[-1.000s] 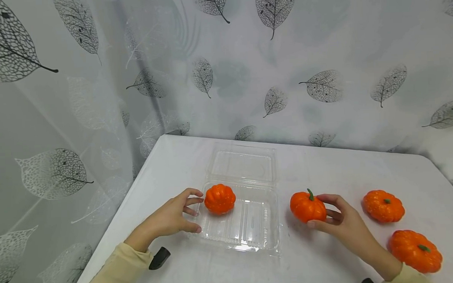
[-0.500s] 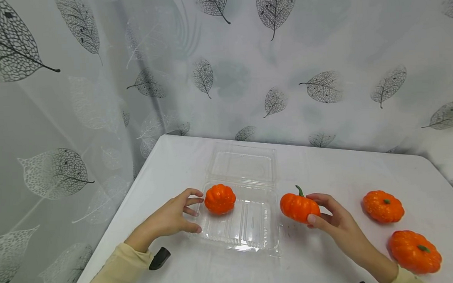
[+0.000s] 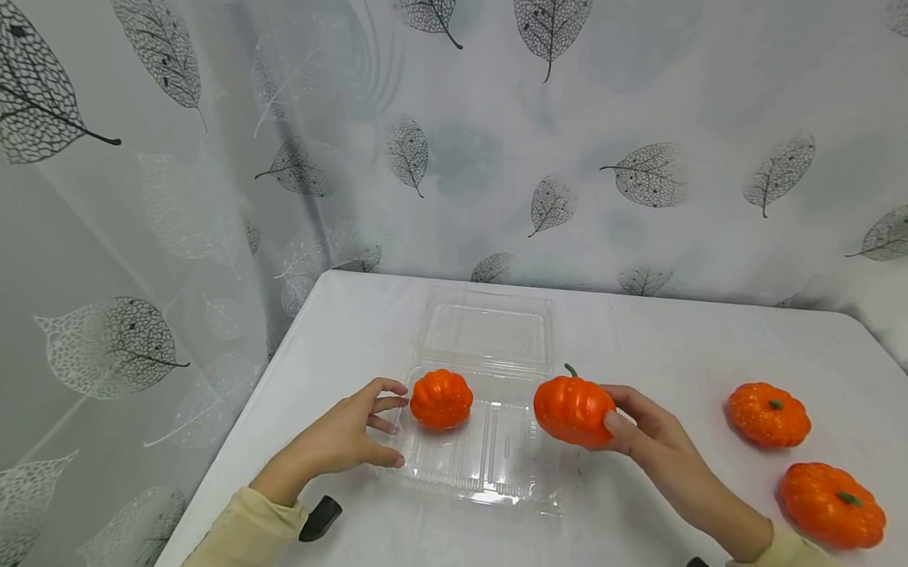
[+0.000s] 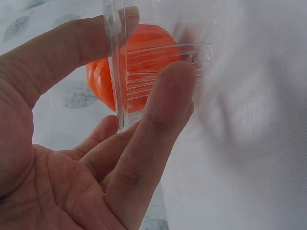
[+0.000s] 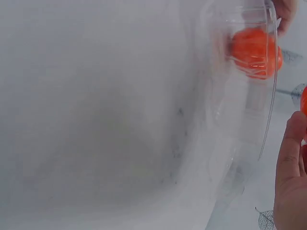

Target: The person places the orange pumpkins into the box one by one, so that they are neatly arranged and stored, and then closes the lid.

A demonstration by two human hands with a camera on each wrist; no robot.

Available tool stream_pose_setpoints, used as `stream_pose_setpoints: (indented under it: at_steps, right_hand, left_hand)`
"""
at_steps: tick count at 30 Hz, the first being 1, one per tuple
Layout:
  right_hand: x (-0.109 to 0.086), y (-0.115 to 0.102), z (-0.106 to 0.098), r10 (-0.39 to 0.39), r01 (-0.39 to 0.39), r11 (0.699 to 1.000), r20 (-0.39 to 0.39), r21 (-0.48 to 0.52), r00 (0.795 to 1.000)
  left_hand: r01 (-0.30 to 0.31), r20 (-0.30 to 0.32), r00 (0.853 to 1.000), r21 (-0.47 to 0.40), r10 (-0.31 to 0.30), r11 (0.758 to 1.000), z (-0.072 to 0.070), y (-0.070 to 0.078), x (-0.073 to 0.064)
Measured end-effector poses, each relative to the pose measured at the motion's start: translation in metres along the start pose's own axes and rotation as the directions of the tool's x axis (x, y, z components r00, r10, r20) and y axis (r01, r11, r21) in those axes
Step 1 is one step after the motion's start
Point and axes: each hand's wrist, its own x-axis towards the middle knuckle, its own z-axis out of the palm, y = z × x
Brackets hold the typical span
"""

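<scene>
In the head view, my right hand (image 3: 658, 447) holds a small orange pumpkin (image 3: 574, 410) by its right side, thumb in front and fingers behind. Its green stem points up, and it overlaps the right edge of a clear plastic clamshell box (image 3: 506, 473). Inside the box, at the left, sits another small pumpkin (image 3: 440, 398). My left hand (image 3: 339, 438) is at the box's left side with fingers spread, fingertips right at the rim. Through the clear wall (image 4: 120, 86), the left wrist view shows the boxed pumpkin (image 4: 148, 57). The right wrist view catches only part of my right hand (image 5: 291, 177).
The box's lid (image 3: 489, 328) lies folded back behind its base. Two more orange pumpkins, one farther back (image 3: 769, 414) and one nearer (image 3: 832, 505), lie on the white table (image 3: 651, 335) at the right. A leaf-print curtain (image 3: 479, 149) hangs behind the table.
My right hand has carried its pumpkin leftward from beside the box to over the box's right edge, the stem shifting as it went. My left hand stays at the left side.
</scene>
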Motion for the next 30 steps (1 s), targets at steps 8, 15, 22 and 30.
stream_pose_setpoints:
  at_steps: [8,15,22,30]
  right_hand:
    - [0.012,-0.007,0.011,-0.069,0.067,0.987,0.011,0.143,0.998]
    - [0.02,-0.014,0.018,-0.115,0.117,0.983,-0.023,0.14,0.993]
    - [0.026,-0.018,0.022,-0.144,0.145,0.977,-0.018,0.156,0.989]
    - [0.036,-0.014,0.024,-0.197,0.199,0.978,-0.046,0.057,0.979]
  left_hand:
    - [0.002,-0.001,1.0,-0.011,-0.002,1.0,0.0,-0.003,0.001]
    - [-0.022,0.005,1.0,-0.018,0.022,1.0,-0.001,-0.005,0.001]
    - [-0.024,0.009,1.0,-0.009,0.024,1.0,-0.001,-0.004,0.0]
    - [-0.018,0.006,1.0,-0.006,0.018,1.0,-0.001,-0.003,0.0]
